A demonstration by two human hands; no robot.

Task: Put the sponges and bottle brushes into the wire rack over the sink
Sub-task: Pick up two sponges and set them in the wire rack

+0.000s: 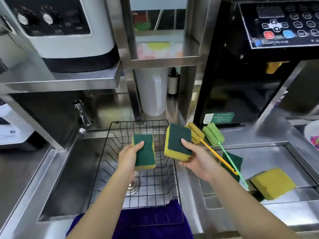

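Observation:
My left hand [128, 156] grips a green-and-yellow sponge [144, 150] over the black wire rack [110, 142] that spans the sink. My right hand [195, 157] holds a second green-and-yellow sponge [177, 141] at the rack's right edge. Two bottle brushes lie on the counter to the right: one with a yellow head [196, 132] and orange handle, one with a green head [213, 134] and green handle. A third sponge [273, 182], yellow side up, lies farther right, and a dark green pad [232, 163] lies under the brush handles.
A faucet [82, 116] stands at the sink's back left. A purple cloth [146, 221] hangs over the front edge under the rack. A black machine [259, 66] stands behind the brushes, a white appliance [60, 31] on the shelf at upper left.

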